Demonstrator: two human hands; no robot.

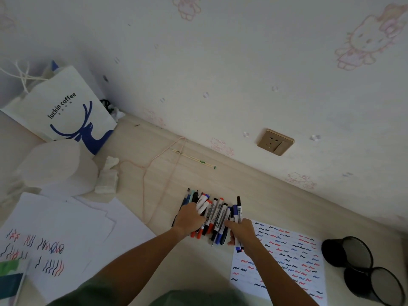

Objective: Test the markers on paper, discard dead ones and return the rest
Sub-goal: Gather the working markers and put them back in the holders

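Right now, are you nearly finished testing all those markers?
Nearly, it seems. Done: the white paper sheet by the right hand is covered with red, blue and black squiggles. In hand: the left hand and right hand gather the heap of red, blue and black markers. Left: the two black mesh pen cups lie on their sides, with no markers visible in them.

One readable brand, on the paper bag.
The white paper bag (pixel 59 107) at the back left of the desk carries "luckin coffee" in dark lowercase letters, above a blue deer-head logo; a smaller line just under the name is too fine to read. The markers (pixel 215 214) bear printed white labels, but their lettering is too small to make out.
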